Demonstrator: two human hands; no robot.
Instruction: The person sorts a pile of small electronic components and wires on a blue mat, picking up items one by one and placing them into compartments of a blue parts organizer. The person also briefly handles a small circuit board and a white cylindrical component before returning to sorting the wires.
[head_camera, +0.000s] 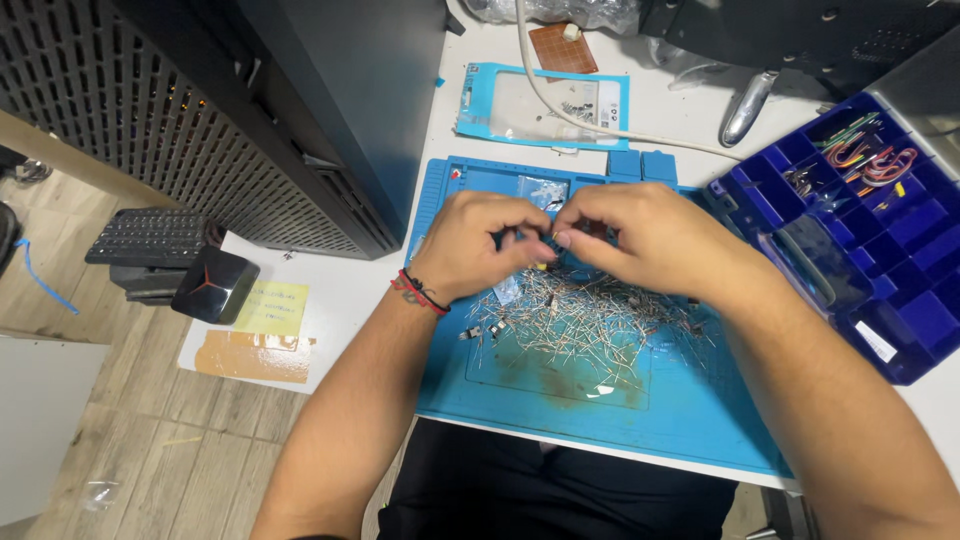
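Blue silicone mat (690, 420), heaped with thin metal-legged components (585, 325) lying every direction. Left hand (475, 245) and right hand (640, 240) pinch one tiny part (548, 238); its axis unreadable.

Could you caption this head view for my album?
Both hands, left and right, pinch a small part above scattered metal leads on a blue mat.

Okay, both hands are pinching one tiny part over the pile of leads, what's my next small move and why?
Probably lift the small component clear of the pile of leads first: left hand and right hand pinch it together just above the blue mat.
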